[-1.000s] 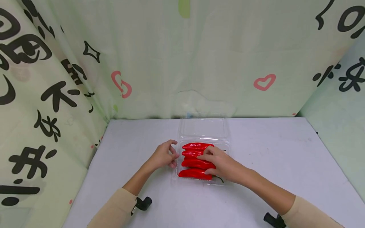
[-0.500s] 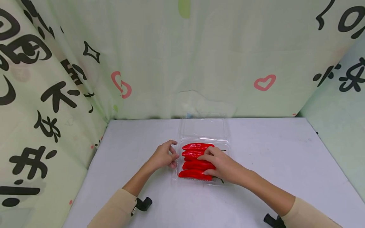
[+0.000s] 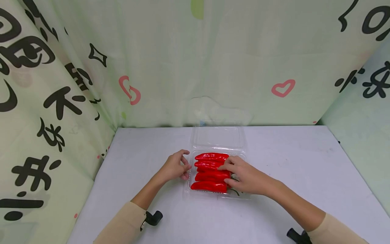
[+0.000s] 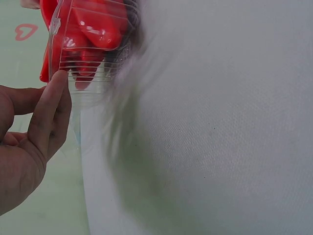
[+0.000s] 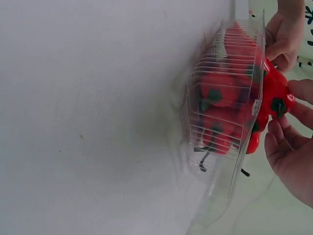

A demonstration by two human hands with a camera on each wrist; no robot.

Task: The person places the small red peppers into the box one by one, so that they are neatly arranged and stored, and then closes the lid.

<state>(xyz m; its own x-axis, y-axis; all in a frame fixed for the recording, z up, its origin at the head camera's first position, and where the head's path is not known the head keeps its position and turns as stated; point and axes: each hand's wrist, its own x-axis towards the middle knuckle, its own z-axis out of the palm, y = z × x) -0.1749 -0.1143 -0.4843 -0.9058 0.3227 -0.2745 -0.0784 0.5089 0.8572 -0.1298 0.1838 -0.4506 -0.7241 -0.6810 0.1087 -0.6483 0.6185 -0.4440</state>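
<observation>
Several glossy red peppers (image 3: pixel 208 186) with green stems lie side by side in a clear hinged plastic container (image 3: pixel 217 196), some stacked on others. My left hand (image 3: pixel 176 166) is at the container's left side, its thumb and a finger pinching the rim (image 4: pixel 53 54). Over the right side, my right hand (image 3: pixel 245 176) has its fingers (image 5: pixel 281 132) spread loosely on either side of an upper pepper (image 5: pixel 276 95), touching it near its stem end. That pepper rests on the ones below. The palm of my right hand is hidden in the head view.
The container's lid (image 3: pixel 217 137) lies folded back toward the rear. A white table (image 3: pixel 286 159) spreads under everything. Pale green curtains (image 3: pixel 240 67) with dark characters and pink hearts stand behind and at both sides. Black wrist cameras (image 3: pixel 153 218) sit at both sleeves.
The upper pepper has shifted slightly toward the near side. My right hand has since slid to the right along it, uncovering more of its stem end. My left hand stays where it was.
</observation>
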